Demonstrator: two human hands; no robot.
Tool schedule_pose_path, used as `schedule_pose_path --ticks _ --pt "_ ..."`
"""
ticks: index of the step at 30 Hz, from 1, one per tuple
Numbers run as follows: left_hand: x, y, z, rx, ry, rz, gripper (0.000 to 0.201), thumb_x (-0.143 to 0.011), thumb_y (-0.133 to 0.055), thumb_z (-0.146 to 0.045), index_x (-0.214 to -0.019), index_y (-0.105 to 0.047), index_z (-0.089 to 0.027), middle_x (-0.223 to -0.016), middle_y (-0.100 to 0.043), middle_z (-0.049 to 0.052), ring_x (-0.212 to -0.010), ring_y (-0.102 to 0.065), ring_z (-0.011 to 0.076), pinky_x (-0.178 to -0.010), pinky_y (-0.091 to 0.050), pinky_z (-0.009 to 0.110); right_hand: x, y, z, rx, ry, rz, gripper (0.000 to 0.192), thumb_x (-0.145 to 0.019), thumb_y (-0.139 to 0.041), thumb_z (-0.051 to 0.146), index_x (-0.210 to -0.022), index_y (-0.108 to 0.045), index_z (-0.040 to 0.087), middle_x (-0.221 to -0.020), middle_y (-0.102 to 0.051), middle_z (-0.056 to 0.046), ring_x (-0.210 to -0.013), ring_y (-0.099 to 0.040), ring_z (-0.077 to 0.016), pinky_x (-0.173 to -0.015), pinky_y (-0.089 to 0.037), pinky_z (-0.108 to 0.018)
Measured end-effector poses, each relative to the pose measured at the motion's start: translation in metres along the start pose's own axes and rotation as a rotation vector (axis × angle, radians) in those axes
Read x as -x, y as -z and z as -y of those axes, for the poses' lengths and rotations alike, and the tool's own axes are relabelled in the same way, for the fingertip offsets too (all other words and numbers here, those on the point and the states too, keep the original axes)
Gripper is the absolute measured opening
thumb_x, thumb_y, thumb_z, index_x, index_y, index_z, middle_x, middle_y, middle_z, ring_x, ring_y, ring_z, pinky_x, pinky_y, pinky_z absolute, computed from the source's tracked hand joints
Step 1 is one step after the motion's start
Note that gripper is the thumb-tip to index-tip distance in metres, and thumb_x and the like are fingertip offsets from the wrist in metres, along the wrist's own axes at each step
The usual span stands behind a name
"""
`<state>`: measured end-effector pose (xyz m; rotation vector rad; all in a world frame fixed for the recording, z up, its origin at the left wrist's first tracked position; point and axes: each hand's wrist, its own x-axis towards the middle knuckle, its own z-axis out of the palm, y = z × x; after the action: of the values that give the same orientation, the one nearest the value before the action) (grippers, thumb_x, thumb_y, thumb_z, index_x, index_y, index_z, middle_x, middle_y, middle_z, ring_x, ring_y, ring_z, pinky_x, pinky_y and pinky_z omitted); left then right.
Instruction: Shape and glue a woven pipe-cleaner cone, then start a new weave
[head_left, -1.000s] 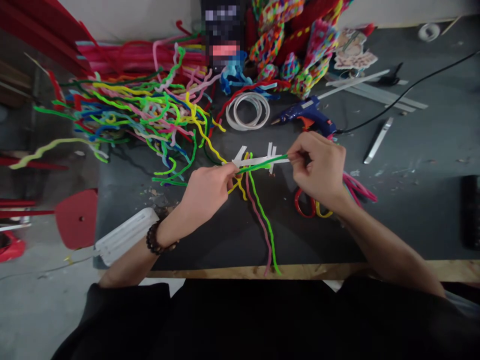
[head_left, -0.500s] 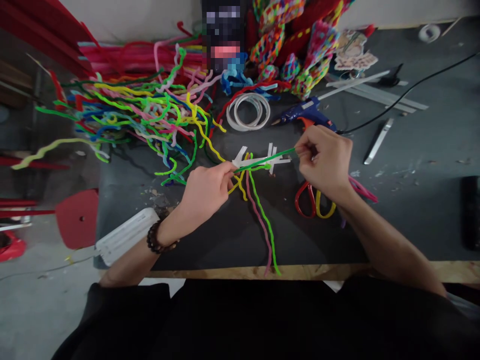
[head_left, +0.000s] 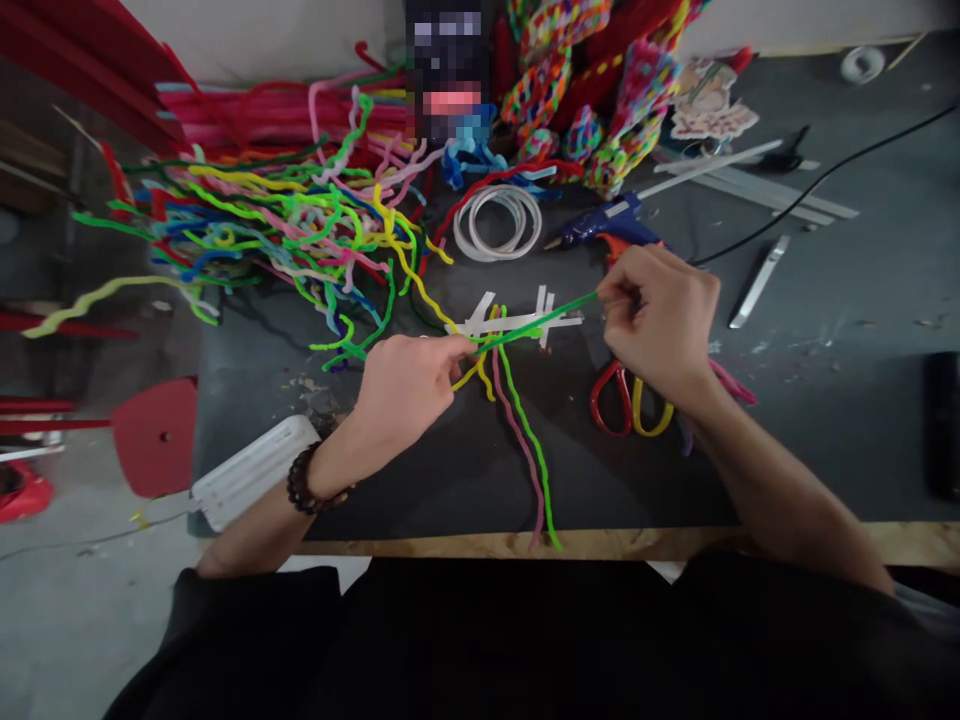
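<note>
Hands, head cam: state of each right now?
Left hand: closed, pinching the white strip where the green pipe cleaner wraps it.
Right hand: closed, pinching the green pipe cleaner's end.

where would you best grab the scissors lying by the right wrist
Judging by their pose, grip the scissors at the red and yellow handle loops, coming from the near table edge. The loops lie exposed on the mat; the blade end runs under the right hand.

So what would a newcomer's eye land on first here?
The tangled heap of bright pipe cleaners at the far left of the dark table. Then the centre, where the left hand and right hand pinch a green pipe cleaner taut over white strips.
</note>
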<state>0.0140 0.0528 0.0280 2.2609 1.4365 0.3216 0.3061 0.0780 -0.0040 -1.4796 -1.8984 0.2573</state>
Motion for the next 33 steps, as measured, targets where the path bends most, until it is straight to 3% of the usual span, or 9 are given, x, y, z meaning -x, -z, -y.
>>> schedule_pose_path --ticks 3,7,9,12,19,23,29,33 --pt "-0.001 0.000 0.002 0.066 -0.024 0.010 0.038 -0.094 -0.050 -0.010 -0.116 -0.079 -0.022 -0.084 -0.082 0.000 -0.068 -0.074 0.0156 -0.066 -0.051 0.028 -0.002 0.001 -0.004 0.012 -0.035 -0.023 0.024 -0.071 -0.058 0.004 -0.071 -0.052 0.027 -0.069 -0.056 0.000 -0.063 -0.052 -0.0182 -0.061 -0.039 -0.035" --pt "-0.001 0.000 0.003 0.097 -0.038 -0.084 0.030 -0.093 -0.055 -0.013 -0.099 -0.081 -0.025 -0.085 -0.083 -0.002 -0.071 -0.075 0.0152 -0.068 -0.052 0.027 -0.003 0.001 -0.009 0.012 -0.038 -0.014 0.022 -0.071 -0.058 0.005 -0.071 -0.053 0.026 -0.069 -0.058 0.000 -0.062 -0.052 -0.0175 -0.060 -0.038 -0.035" --pt "-0.001 0.002 0.002 0.102 -0.013 -0.110 0.029 -0.095 -0.054 -0.013 -0.102 -0.081 -0.025 -0.086 -0.083 -0.002 -0.071 -0.074 0.0148 -0.067 -0.052 0.026 -0.004 0.003 -0.012 0.022 -0.029 -0.026 0.022 -0.071 -0.058 0.005 -0.071 -0.054 0.026 -0.070 -0.058 0.000 -0.063 -0.052 -0.0168 -0.061 -0.038 -0.034" --pt "-0.002 0.004 0.001 0.179 0.007 -0.052 0.030 -0.100 -0.052 -0.016 -0.115 -0.077 -0.022 -0.085 -0.082 -0.001 -0.069 -0.072 0.0124 -0.068 -0.051 0.025 -0.007 0.006 -0.021 0.016 -0.023 -0.063 0.024 -0.072 -0.059 0.003 -0.072 -0.055 0.027 -0.069 -0.057 0.000 -0.062 -0.049 -0.0139 -0.059 -0.036 -0.034" --pt "-0.002 0.000 0.004 0.116 -0.001 -0.071 0.024 -0.099 -0.053 -0.017 -0.104 -0.077 -0.022 -0.080 -0.080 -0.002 -0.064 -0.069 0.0127 -0.067 -0.049 0.026 -0.010 0.009 -0.034 0.010 -0.037 -0.031 0.027 -0.068 -0.060 -0.001 -0.072 -0.056 0.026 -0.068 -0.057 0.002 -0.059 -0.049 -0.0127 -0.057 -0.036 -0.034" --pt "-0.005 0.003 0.006 0.194 0.001 0.041 0.028 -0.103 -0.047 -0.017 -0.109 -0.074 -0.020 -0.087 -0.081 0.000 -0.070 -0.072 0.0132 -0.071 -0.051 0.026 -0.012 0.014 -0.036 0.033 -0.068 -0.074 0.025 -0.069 -0.059 0.001 -0.071 -0.056 0.026 -0.068 -0.057 0.001 -0.059 -0.048 -0.0132 -0.058 -0.035 -0.035" --pt "-0.007 0.004 0.008 0.175 0.023 0.008 0.027 -0.095 -0.050 -0.011 -0.082 -0.072 -0.020 -0.078 -0.078 -0.002 -0.066 -0.069 0.0119 -0.066 -0.049 0.024 -0.013 0.017 -0.038 0.045 -0.068 -0.060 0.026 -0.067 -0.060 -0.001 -0.072 -0.059 0.025 -0.067 -0.057 0.003 -0.057 -0.047 -0.0112 -0.057 -0.034 -0.034" --pt "-0.007 0.003 0.008 0.164 0.080 0.061 0.030 -0.096 -0.046 -0.010 -0.103 -0.074 -0.017 -0.082 -0.080 0.001 -0.063 -0.069 0.0122 -0.065 -0.050 0.026 -0.015 0.022 -0.039 0.100 -0.034 -0.073 0.029 -0.066 -0.060 -0.002 -0.072 -0.056 0.026 -0.067 -0.055 0.002 -0.058 -0.046 -0.0122 -0.060 -0.035 -0.035"
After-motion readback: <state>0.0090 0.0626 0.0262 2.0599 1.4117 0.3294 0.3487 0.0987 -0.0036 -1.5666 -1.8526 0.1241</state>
